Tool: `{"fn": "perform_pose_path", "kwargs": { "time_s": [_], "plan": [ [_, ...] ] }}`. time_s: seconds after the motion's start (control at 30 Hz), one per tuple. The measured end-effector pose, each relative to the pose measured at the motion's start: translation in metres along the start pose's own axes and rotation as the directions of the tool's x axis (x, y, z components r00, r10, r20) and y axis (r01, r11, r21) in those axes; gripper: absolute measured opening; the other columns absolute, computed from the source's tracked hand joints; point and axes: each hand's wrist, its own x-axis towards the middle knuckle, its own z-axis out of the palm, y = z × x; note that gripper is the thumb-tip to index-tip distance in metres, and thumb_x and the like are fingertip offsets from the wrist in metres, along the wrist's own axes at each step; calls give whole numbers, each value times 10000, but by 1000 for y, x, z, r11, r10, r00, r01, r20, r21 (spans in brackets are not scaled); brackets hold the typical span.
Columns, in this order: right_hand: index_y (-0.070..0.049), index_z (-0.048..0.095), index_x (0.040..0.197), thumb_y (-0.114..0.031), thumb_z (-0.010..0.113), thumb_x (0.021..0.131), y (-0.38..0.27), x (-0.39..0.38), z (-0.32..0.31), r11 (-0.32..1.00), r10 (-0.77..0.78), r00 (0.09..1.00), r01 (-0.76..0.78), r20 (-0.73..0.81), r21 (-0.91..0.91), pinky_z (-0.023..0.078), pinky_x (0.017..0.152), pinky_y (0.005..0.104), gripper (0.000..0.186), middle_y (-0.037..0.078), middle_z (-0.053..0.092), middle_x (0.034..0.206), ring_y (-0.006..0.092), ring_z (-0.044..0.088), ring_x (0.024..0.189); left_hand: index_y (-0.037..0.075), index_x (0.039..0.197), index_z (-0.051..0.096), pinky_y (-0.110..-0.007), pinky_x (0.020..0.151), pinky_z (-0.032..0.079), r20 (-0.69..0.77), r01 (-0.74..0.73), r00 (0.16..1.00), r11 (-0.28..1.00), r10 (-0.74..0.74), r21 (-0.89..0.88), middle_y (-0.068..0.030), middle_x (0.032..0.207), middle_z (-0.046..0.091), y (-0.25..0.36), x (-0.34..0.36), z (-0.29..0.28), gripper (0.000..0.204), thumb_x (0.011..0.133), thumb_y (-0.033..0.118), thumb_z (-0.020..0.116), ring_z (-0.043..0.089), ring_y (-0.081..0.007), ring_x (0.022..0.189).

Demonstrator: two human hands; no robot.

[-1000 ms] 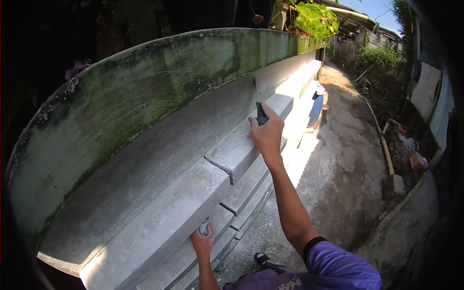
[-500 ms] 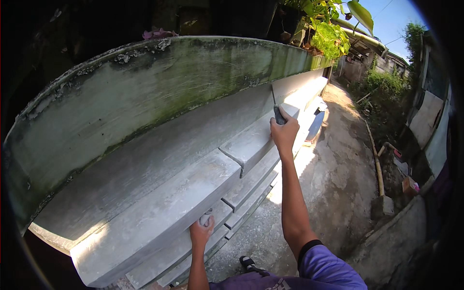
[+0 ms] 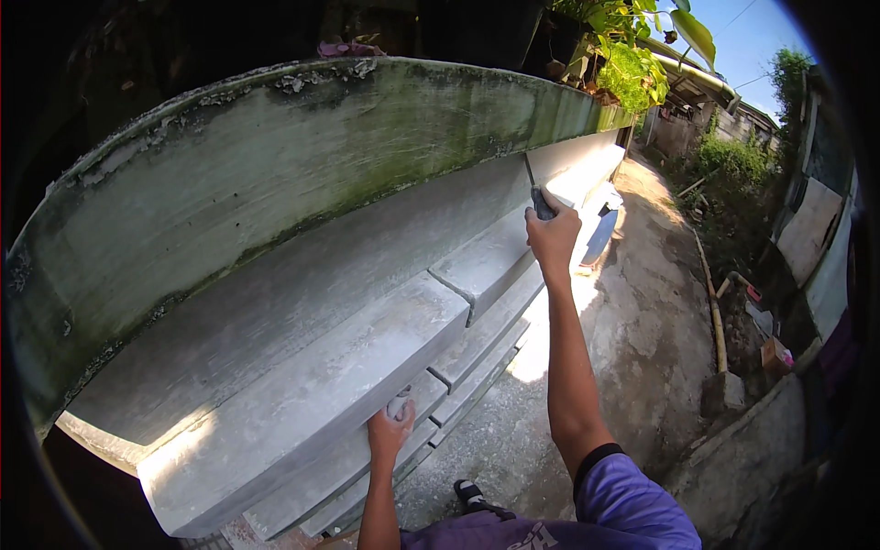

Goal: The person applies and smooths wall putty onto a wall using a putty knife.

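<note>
Long grey cement mouldings lean in a stack against a mossy wall. My right hand reaches far out, shut on the dark handle of a thin-bladed tool whose blade touches the wall above the farther moulding. My left hand grips the lower edge of the nearest moulding, fingers curled under it. My arms come up from the lower edge, the right one in a purple sleeve.
A concrete path runs along the wall to the far end. A blue container stands beside the far mouldings. Bamboo poles, rubble and plants line the right side. My sandalled foot is on the ground below.
The view has shifted to the right along the wall. My right hand with the tool stays stretched out at the wall. My left hand keeps its grip on the moulding's edge.
</note>
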Motion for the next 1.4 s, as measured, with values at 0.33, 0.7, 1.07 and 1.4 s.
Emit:
{"fn": "perform_pose_path", "kwargs": {
  "time_s": [0.33,0.7,1.07,1.4],
  "plan": [
    [60,683,1164,-50,697,769,-9,2,3,999,-41,998,40,-51,-24,543,716,351,410,277,699,825,323,716,737,-53,1007,658,-394,709,517,-3,-67,998,997,68,34,-179,810,666,-6,3,2,362,789,207,783,632,-309,692],
    [78,677,1149,-28,671,759,-41,-4,1,979,-203,977,200,-66,-49,529,792,387,404,307,685,876,390,704,832,-12,898,623,-322,578,466,-34,-135,990,990,136,42,-45,655,562,-33,7,11,267,824,188,783,519,-146,558],
    [107,683,957,-13,636,760,-39,15,-1,978,-208,969,207,-135,-27,518,782,464,236,299,658,790,450,666,796,25,809,590,-334,578,456,36,-102,994,990,99,94,-62,642,574,-13,4,10,257,837,206,770,531,-159,565],
    [95,664,927,-51,638,779,-52,10,4,987,-163,983,162,-91,-12,525,767,456,209,298,660,781,450,670,797,15,822,601,-315,573,465,-10,-122,992,991,123,53,-53,665,605,-22,6,6,221,835,160,767,532,-135,561]
  ]
}}
